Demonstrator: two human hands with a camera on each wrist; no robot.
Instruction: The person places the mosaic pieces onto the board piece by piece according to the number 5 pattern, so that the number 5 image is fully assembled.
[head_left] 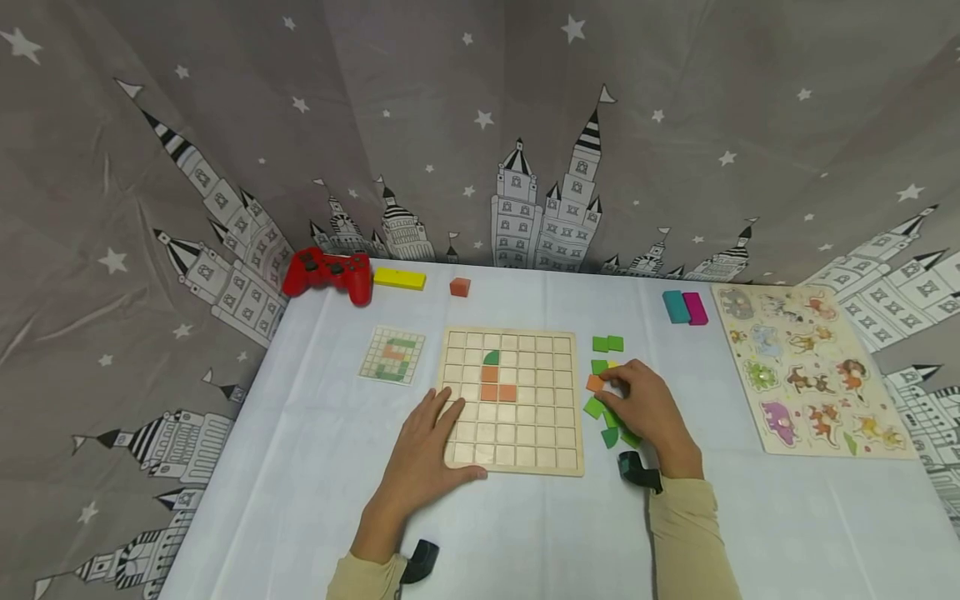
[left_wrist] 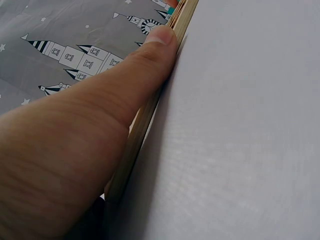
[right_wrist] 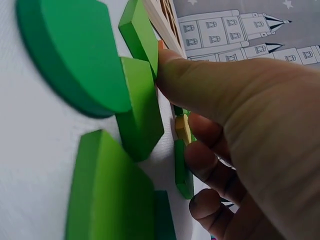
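My left hand [head_left: 423,454] rests at the lower left corner of a wooden grid board [head_left: 570,417], fingers stretched over its left side. Its thumb [left_wrist: 157,42] presses along the front edge in the left wrist view. On the board lie a dark green quarter-round tile [head_left: 491,358] and three orange square tiles [head_left: 507,392]. Right of the board, my right hand [head_left: 652,410] pinches another orange square tile [head_left: 594,383] between thumb and forefinger; only a sliver of it shows in the right wrist view. Green tiles [right_wrist: 142,107] lie under and around that hand, with a yellow piece [right_wrist: 183,127] among them.
A small pattern card [head_left: 392,355] lies left of the board. Behind are a red game controller [head_left: 330,273], a yellow block [head_left: 400,278], an orange block [head_left: 460,287], and teal [head_left: 675,307] and magenta blocks [head_left: 695,308]. An animal puzzle board [head_left: 813,371] lies far right.
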